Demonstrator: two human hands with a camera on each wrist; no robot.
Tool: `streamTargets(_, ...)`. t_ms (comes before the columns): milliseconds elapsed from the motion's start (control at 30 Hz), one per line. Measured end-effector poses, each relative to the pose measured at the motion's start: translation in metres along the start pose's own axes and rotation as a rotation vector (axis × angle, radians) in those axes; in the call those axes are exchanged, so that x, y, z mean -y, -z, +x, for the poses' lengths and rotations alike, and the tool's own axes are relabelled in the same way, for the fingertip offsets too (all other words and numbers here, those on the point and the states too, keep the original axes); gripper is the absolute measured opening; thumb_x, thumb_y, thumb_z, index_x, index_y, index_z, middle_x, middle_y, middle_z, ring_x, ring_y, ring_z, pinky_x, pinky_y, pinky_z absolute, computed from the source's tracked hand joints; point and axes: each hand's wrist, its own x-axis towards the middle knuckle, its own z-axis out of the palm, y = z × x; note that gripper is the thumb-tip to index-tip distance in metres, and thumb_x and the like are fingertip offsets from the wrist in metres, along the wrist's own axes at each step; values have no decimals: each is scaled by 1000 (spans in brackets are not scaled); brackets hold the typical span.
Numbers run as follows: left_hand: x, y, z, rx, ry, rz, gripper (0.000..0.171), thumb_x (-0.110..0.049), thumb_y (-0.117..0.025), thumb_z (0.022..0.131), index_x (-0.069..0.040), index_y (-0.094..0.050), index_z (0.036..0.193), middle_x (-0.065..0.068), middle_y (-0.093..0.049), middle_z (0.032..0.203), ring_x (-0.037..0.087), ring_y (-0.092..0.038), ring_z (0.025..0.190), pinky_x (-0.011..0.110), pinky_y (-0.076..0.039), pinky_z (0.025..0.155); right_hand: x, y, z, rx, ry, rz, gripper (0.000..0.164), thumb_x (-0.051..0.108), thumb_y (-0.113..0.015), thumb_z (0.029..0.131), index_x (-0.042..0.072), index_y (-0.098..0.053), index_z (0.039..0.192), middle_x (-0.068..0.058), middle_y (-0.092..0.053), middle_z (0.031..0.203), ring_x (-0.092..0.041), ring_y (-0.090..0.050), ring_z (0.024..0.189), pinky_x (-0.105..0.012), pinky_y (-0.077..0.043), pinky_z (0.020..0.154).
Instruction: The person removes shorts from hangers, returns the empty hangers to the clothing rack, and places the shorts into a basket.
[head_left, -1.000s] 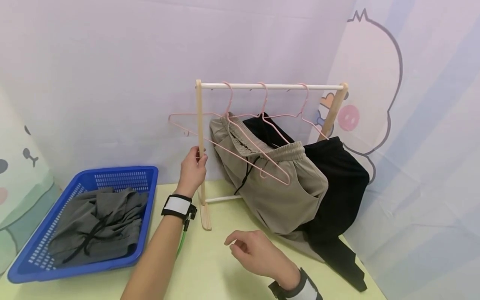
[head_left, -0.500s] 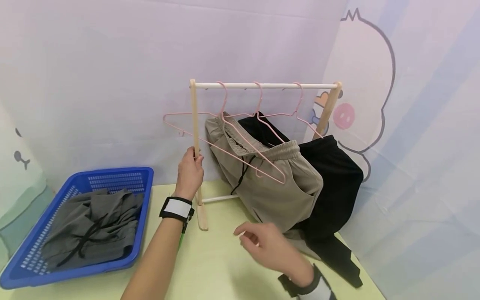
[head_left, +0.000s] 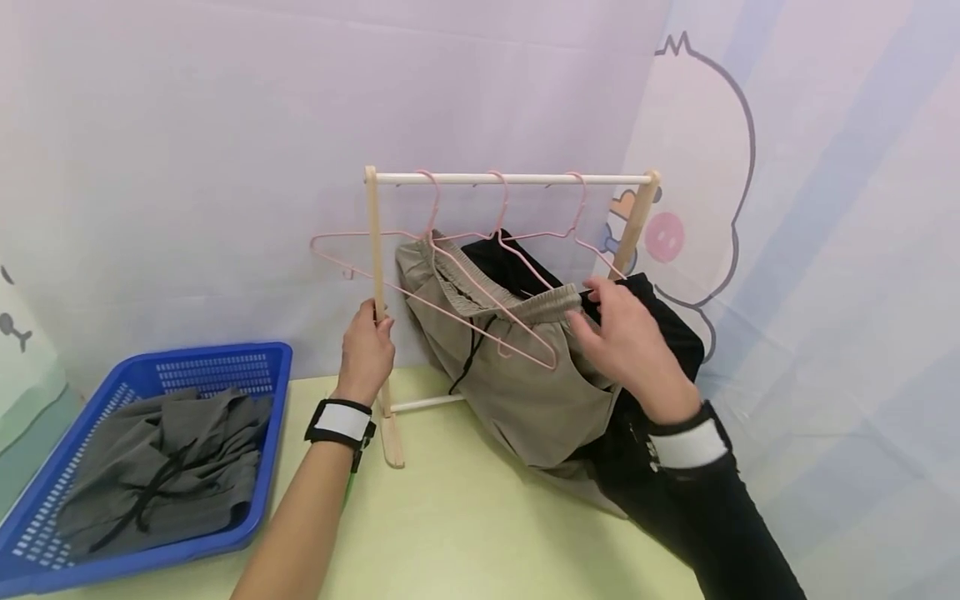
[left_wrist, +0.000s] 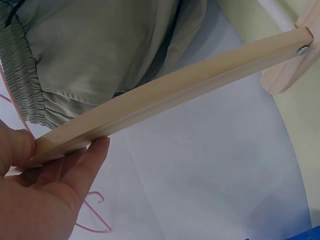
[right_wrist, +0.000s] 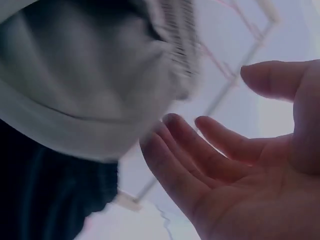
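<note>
My left hand [head_left: 366, 350] grips the left wooden post [left_wrist: 175, 85] of a small clothes rack, thumb on one side and fingers on the other. My right hand [head_left: 626, 337] is raised at the right end of the waistband of the beige drawstring pants [head_left: 517, 400]. In the right wrist view its fingers [right_wrist: 170, 165] are spread and relaxed, fingertips right at the beige cloth. Those pants hang on the pink wire hangers [head_left: 480, 325] under the white rail [head_left: 480, 178]. Black pants [head_left: 678, 325] hang behind them, partly hidden by my right hand and sleeve.
A blue plastic basket [head_left: 279, 417] with folded dark grey drawstring pants [head_left: 165, 475] stands on the left of the pale green table [head_left: 442, 533]. The rack's foot [head_left: 392, 442] rests on the tabletop. A printed curtain [head_left: 187, 150] closes off the back and right.
My right hand has risen from low over the table, up and right to the beige waistband. My left hand stays on the post. The whole view has drifted slightly to the right.
</note>
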Motion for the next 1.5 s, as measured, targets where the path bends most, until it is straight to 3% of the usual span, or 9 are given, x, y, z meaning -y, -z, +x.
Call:
streamTargets(67,0,0,-1,2,-1,0,32,-13,-49,110,4,-50,137,24,-60,118,40,-64,103,53,-53,85,-8,-10,7,88,-38,-34,55,31,-57,106,-7,-47,145,-29,-57,132,-44,-58,119,-59,-46,99)
streamTargets(133,0,-1,-2,1,-7,-2,31,-12,-50,110,4,-51,136,24,-61,117,40,-64,102,53,-53,85,-15,-21,9,119,-51,-67,51,35,-55,108,-7,-51,134,-27,-63,113,-42,-64,103,-56,-52,87)
streamTargets(267,0,-4,-4,10,-8,-10,29,-12,-50,110,4,-53,133,24,-62,116,38,-63,99,52,-53,83,-24,-35,5,77,-22,-116,35,35,-52,110,1,-52,101,-12,-51,68,-30,-58,58,-42,-46,55)
streamTargets(333,0,-5,-5,20,-6,-16,29,-13,-49,110,3,-52,134,24,-62,117,38,-63,99,52,-53,83,-26,-37,3,44,-10,-139,34,33,-51,110,4,-49,91,-8,-43,61,-26,-51,50,-39,-41,50)
streamTargets(633,-6,-5,-3,28,-30,-35,29,-12,-49,110,4,-52,134,25,-62,118,39,-64,102,52,-54,83,-29,-33,-1,-41,-6,-186,33,27,-53,109,6,-47,85,-10,-42,58,-33,-55,52,-47,-45,51)
streamTargets(900,-7,-6,-2,31,-27,-44,28,-12,-49,110,3,-52,134,24,-62,119,39,-64,105,53,-54,84,-26,-24,-1,-139,-23,-172,34,27,-55,109,7,-48,82,-8,-38,56,-28,-47,46,-39,-35,46)
streamTargets(1100,-4,-7,-3,22,-12,-41,27,-12,-49,110,2,-52,133,23,-62,118,38,-64,102,51,-54,80,-21,-5,-2,-169,-43,-160,36,30,-54,109,9,-48,81,-7,-38,57,-26,-43,46,-39,-33,47)
streamTargets(1300,-1,-5,-1,11,-15,-30,28,-13,-49,110,3,-52,133,24,-62,117,38,-65,101,51,-55,79,-21,19,-11,-175,-31,-189,31,32,-52,110,7,-56,92,-7,-42,57,-27,-45,46,-41,-36,48)
streamTargets(1500,1,1,-1,7,-15,-32,29,-12,-49,110,5,-52,134,26,-62,117,40,-64,101,52,-54,81,-25,39,-27,-160,-39,-174,35,34,-50,111,11,-50,85,-5,-41,59,-25,-44,50,-38,-34,51)
